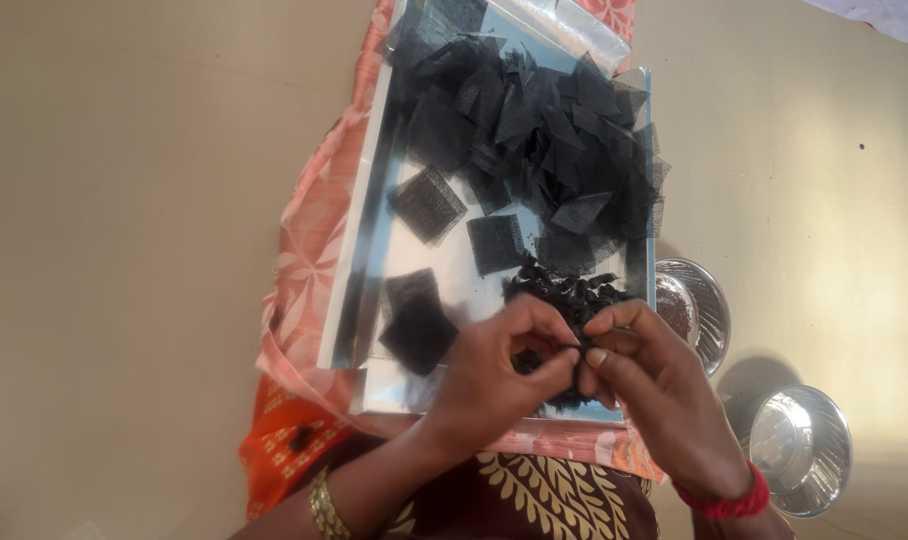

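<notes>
Pinching a small black piece between thumb and forefinger of both hands, I have my left hand and right hand closed on it together, fingertips meeting just over the near edge of the shiny metal tray. What the piece is exactly I cannot tell; it is mostly hidden by my fingers, but it looks like the dark bits in the heap just beyond my knuckles. I judge it light and limp, likely to crumple or slip, so a fine fingertip grip at its edges suits it better than a full clasp. Farther up the tray lies a loose pile of black net squares, with a few single squares spread flat nearer to me; these look thin, soft and easily snagged. The tray rests on an orange patterned cloth on the floor. To my right stand two steel bowls, one beside the tray holding something dark, the other near my wrist.
</notes>
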